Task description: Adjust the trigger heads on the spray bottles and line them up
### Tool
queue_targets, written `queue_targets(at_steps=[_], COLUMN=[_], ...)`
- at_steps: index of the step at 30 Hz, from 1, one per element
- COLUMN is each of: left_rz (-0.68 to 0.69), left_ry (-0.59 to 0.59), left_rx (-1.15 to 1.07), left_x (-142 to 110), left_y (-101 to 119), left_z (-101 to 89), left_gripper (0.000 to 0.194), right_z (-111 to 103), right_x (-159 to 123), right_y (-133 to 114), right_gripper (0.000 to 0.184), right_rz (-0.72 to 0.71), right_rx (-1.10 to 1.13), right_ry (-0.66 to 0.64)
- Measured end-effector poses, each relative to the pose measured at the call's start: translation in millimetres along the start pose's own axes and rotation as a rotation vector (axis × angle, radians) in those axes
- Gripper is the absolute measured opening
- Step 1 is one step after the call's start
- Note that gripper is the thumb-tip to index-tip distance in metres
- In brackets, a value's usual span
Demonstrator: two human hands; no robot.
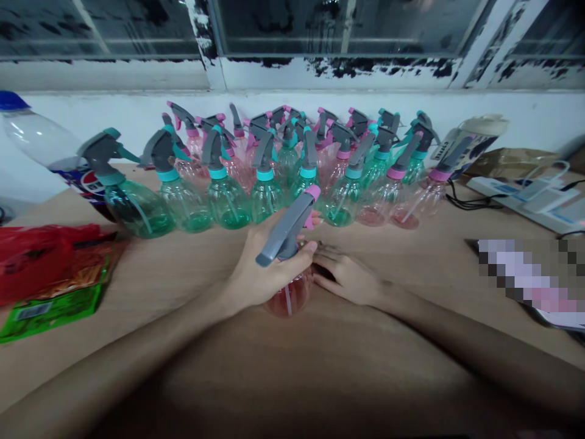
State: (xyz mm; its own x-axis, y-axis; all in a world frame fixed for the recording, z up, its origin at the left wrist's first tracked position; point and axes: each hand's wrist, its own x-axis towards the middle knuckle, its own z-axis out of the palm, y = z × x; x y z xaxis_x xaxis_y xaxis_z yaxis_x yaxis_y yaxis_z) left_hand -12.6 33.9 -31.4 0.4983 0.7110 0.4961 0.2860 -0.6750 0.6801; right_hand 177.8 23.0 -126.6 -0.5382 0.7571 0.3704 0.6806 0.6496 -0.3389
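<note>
A pink spray bottle (290, 297) with a grey and pink trigger head stands upright on the table right in front of me. My left hand (261, 268) is wrapped round its neck, just below the head, with the thumb across the near side. Against the right side of its body lies my right hand (354, 277), its fingers curled round the bottle and partly hidden behind it. Just beyond my hands, a row of spray bottles includes a green one (228, 198) with a turquoise collar and a pale pink one (409, 198) at the right.
More spray bottles (290, 152) crowd behind the front row, near the wall. On the left are a large Pepsi bottle (39, 137), a red plastic bag (41, 259) and a green snack packet (55, 317). A power strip (525, 198) and a pixelated flat object (534, 280) lie at right.
</note>
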Motion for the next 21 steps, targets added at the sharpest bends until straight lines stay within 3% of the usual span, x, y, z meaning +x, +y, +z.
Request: queue_targets(at_steps=[6, 21], left_rz=[-0.005, -0.014], left_ry=[0.012, 0.029], left_rx=[-0.041, 0.012], left_x=[-0.3, -1.6], left_y=[0.1, -1.4], left_z=[1.0, 1.6], left_gripper=[0.019, 0.021], right_z=[0.2, -0.9], right_x=[-1.1, -1.8], right_y=[1.0, -0.3], right_gripper=[0.048, 0.049], right_rz=[0.039, 0.123], right_rx=[-0.003, -0.043], right_ry=[0.02, 0.011])
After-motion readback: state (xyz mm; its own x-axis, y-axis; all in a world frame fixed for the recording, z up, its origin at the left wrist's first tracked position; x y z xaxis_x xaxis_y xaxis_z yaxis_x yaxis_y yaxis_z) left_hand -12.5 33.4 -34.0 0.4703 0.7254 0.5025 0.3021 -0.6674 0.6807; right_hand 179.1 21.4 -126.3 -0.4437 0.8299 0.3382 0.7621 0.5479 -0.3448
